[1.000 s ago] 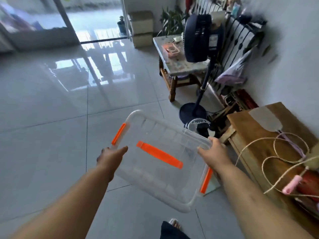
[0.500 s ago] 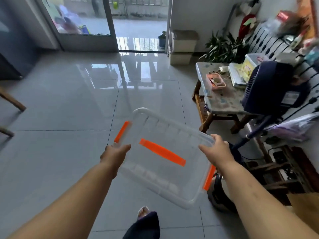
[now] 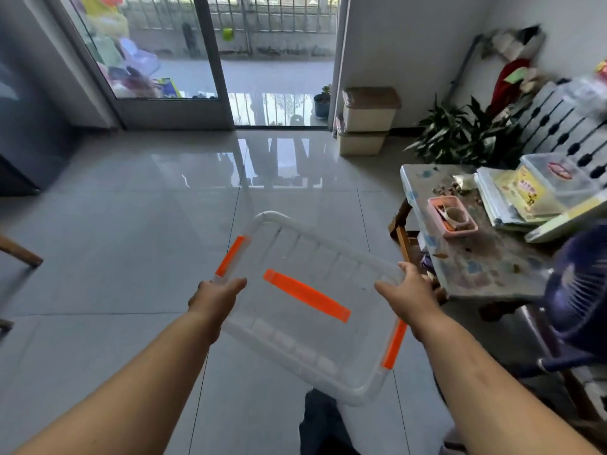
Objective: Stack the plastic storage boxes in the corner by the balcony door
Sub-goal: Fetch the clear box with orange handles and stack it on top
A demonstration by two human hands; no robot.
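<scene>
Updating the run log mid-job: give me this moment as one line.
phase: carrying | held: clear storage box | left hand and right hand on its rims | target: stacked beige boxes by balcony door | not yet placed

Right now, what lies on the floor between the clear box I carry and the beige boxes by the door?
Only bare glossy tile floor between clear box and beige boxes, head view.

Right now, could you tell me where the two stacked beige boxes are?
The stacked beige boxes stand upper right of centre, against the wall beside the balcony door, left of the potted plant.
</scene>
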